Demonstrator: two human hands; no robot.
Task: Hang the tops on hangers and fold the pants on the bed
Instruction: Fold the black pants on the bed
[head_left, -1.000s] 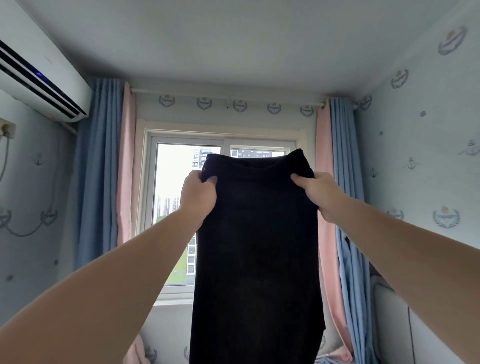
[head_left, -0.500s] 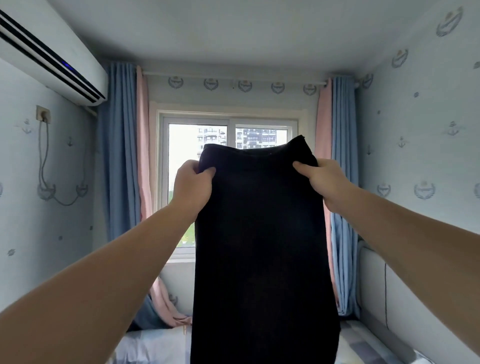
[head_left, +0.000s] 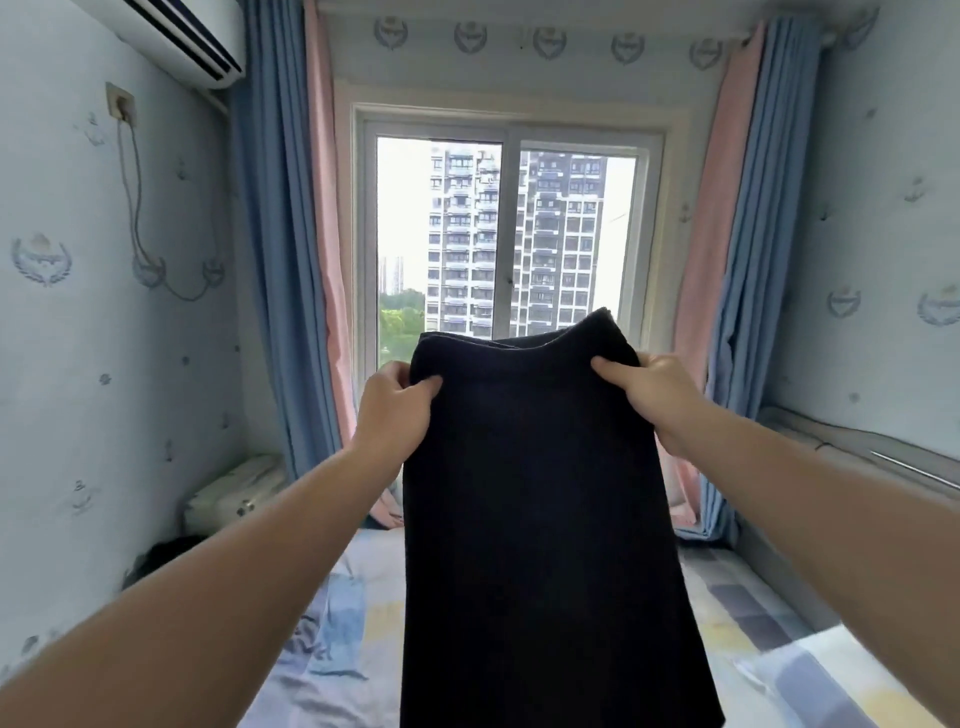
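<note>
Lowered within the last second: the black pants (head_left: 535, 519) I am holding up, whose waistband stood against the top of the window (head_left: 509, 234) and now sits near its lower edge, while the bed (head_left: 337, 623) has come into sight underneath. Both my arms reach forward. My left hand (head_left: 397, 410) pinches the left end of the waistband, thumb in front of the cloth. My right hand (head_left: 654, 395) grips the right end, fingers curled into the fabric. The pants hang flat between them in the air above the bed. Their lower end runs off the bottom of the view, so I cannot tell whether it touches the bedding. The bed wears a checked sheet in pale blue, yellow and grey, rumpled on the left. Beyond its far end, blue and pink curtains (head_left: 283, 260) frame the closed window, with tower blocks (head_left: 514, 239) outside. An air conditioner (head_left: 176, 41) is mounted high on the left wall.
</note>
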